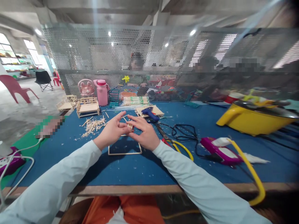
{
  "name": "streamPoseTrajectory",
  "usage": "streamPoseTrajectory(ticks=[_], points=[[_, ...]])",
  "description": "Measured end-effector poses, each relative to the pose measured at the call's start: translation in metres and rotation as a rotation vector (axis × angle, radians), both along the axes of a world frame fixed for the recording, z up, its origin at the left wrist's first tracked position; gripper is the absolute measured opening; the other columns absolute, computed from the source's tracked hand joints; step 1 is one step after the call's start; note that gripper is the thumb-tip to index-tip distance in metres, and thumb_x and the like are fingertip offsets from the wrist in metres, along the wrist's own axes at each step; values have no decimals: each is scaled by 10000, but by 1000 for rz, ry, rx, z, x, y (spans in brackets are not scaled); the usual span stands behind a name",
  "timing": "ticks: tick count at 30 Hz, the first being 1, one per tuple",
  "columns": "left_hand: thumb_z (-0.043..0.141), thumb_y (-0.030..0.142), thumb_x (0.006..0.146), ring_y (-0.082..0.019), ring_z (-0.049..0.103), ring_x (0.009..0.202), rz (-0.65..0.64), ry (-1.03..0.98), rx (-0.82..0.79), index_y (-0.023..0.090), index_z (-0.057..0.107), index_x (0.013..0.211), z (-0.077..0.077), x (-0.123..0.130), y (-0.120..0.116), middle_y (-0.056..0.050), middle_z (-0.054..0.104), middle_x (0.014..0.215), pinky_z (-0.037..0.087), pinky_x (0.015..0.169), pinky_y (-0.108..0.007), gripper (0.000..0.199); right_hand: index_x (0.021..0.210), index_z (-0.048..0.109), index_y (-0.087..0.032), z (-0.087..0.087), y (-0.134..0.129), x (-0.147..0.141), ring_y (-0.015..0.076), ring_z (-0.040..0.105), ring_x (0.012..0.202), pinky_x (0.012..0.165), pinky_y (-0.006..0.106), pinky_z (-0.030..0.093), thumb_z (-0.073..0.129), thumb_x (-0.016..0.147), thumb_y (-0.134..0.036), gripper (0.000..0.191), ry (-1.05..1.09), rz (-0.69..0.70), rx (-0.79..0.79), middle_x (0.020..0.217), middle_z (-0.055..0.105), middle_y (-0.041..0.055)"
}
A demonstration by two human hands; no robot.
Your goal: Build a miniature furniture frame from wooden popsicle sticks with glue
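Note:
My left hand (114, 130) and my right hand (144, 132) meet above the blue tabletop. Between their fingertips is a small bundle of short wooden sticks (130, 126), pinched from both sides. Below the hands lies a thin wooden stick frame (125, 153), its upper part partly hidden by them. Left of my left hand is a loose pile of short wooden sticks (93, 126). A blue glue gun (150, 114) rests on a wooden piece behind my right hand, and scissors with yellow handles (182, 147) lie to its right.
Small wooden furniture models (88, 107), a pink bottle (102, 93) and stick bundles (135, 100) stand at the back by a perforated metal screen (93, 53). Rightward are black cables, a purple power strip (220, 151) and a yellow pan (254, 119). People are visible behind the screen.

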State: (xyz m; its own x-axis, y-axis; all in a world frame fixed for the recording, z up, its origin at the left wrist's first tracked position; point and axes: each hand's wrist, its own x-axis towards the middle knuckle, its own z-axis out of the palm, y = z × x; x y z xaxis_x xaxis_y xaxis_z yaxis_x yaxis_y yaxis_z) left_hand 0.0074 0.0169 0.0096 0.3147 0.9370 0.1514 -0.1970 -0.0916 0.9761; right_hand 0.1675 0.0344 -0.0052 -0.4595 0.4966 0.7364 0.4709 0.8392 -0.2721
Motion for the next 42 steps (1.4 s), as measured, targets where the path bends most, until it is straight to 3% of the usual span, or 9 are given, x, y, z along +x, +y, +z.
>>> streamPoseTrajectory(ticks=[8, 13, 18, 24, 29, 37, 40, 42], points=[[685, 168, 659, -71, 586, 593, 7, -75, 8, 143, 168, 1397, -16, -3, -11, 34, 652, 622, 422, 633, -199, 902, 1104, 604, -240, -8, 0, -3, 204, 497, 1148, 999, 428, 346, 628, 738, -276, 369, 7, 165, -197, 1231, 558, 83], [693, 148, 647, -66, 578, 558, 44, -70, -5, 130, 203, 1385, -15, -5, -14, 43, 644, 587, 415, 590, -185, 886, 1132, 590, -234, -9, 1, -4, 216, 479, 1163, 993, 427, 352, 642, 728, -276, 409, -26, 203, -258, 1217, 569, 85], [710, 119, 629, -113, 643, 692, 91, -148, -71, 145, 256, 1363, -9, -6, -13, -9, 692, 704, 472, 675, -226, 864, 1295, 415, -241, -3, -1, -2, 231, 498, 1132, 883, 397, 448, 705, 661, -328, 702, 23, 165, -281, 1280, 502, 111], [711, 88, 631, -120, 650, 655, 68, -236, -167, 156, 262, 1355, -9, -6, -15, -13, 690, 692, 487, 615, -215, 855, 1077, 591, -209, 0, -2, -2, 216, 505, 1110, 957, 416, 382, 677, 691, -310, 408, 4, 118, -14, 1185, 568, 108], [708, 73, 631, -120, 647, 648, 30, -223, -171, 135, 243, 1362, -10, -6, -15, -29, 686, 682, 462, 567, -179, 869, 976, 629, -211, -2, -2, -5, 204, 542, 1056, 925, 409, 407, 656, 707, -274, 278, 5, 117, 25, 1119, 615, 94], [731, 107, 614, -141, 651, 685, 34, -169, -186, 152, 274, 1359, -9, -8, -14, -54, 696, 736, 475, 607, -217, 875, 1000, 609, -202, -6, 0, -6, 208, 542, 1071, 929, 408, 406, 697, 667, -284, 354, 54, 148, -58, 1141, 605, 111], [729, 115, 615, -140, 649, 674, 40, -162, -177, 162, 263, 1365, -10, -8, -14, -56, 697, 750, 465, 587, -214, 884, 1072, 580, -204, -5, 1, -6, 220, 511, 1111, 945, 429, 387, 710, 646, -319, 460, 18, 148, -35, 1193, 571, 118], [723, 110, 619, -131, 644, 655, 31, -160, -174, 161, 254, 1368, -12, -9, -13, -41, 693, 712, 457, 581, -206, 885, 1024, 607, -208, -4, 2, -6, 220, 511, 1101, 948, 435, 380, 697, 658, -318, 392, 0, 146, 10, 1184, 578, 111]])
